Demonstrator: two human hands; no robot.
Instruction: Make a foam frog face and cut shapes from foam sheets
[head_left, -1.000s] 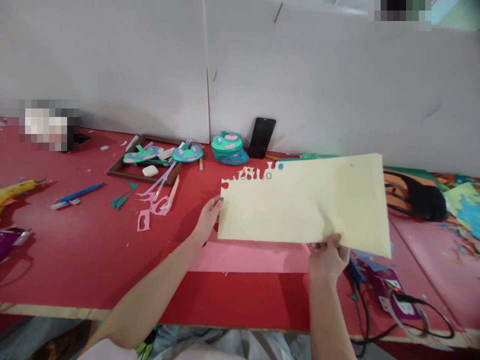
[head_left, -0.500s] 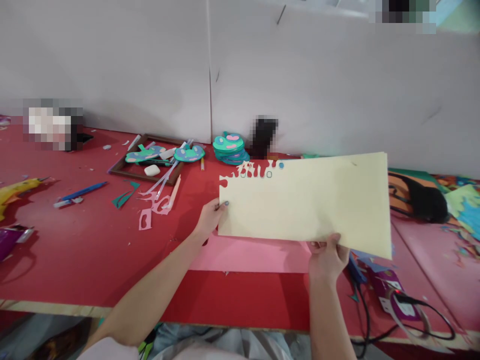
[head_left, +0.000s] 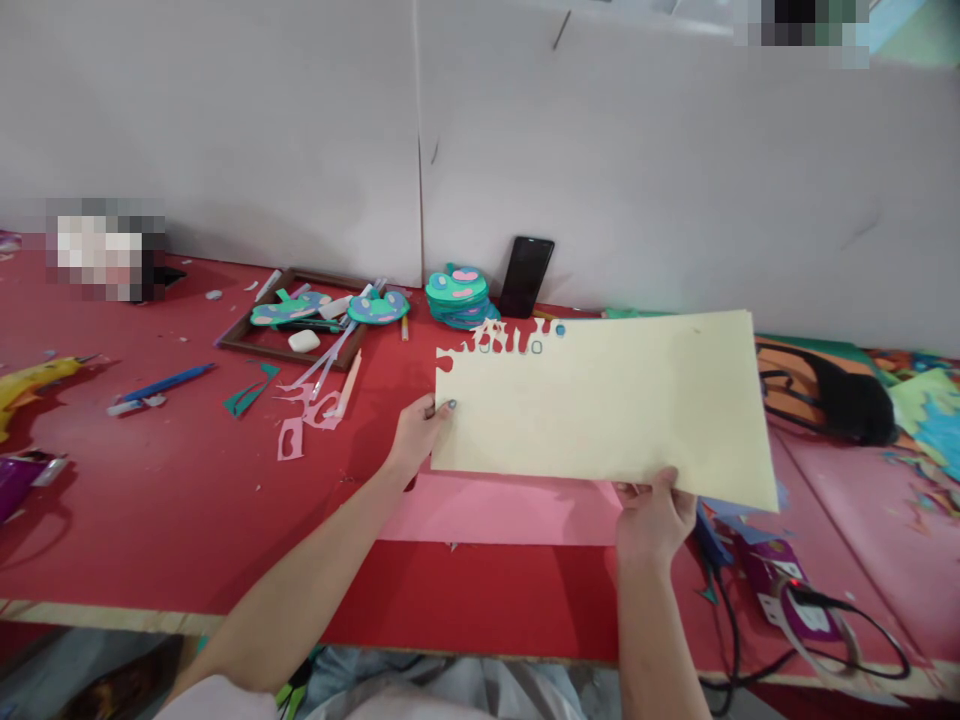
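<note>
A large cream-coloured sheet (head_left: 600, 410), thin like paper or foam, is held up above the table between both hands. Its upper left edge has ragged cut-outs, with small outlined shapes beside them. My left hand (head_left: 421, 435) pinches the sheet's left edge, thumb on top. My right hand (head_left: 654, 515) grips the lower edge toward the right, its thumb on the face and the fingers partly hidden behind. Under the sheet lies a pink sheet (head_left: 495, 510), mostly covered by it.
A stack of teal cut-out shapes (head_left: 459, 298) and a leaning phone (head_left: 527, 277) stand by the wall. To the left are a brown frame (head_left: 292, 357), pink scraps (head_left: 291, 438) and a blue pen (head_left: 169, 382). A purple box (head_left: 787, 585) with cables sits at right, near a black-and-orange pouch (head_left: 840, 395).
The right side of the cream sheet has shifted slightly left and its angle has changed a little. Both hands keep their hold in nearly the same places.
</note>
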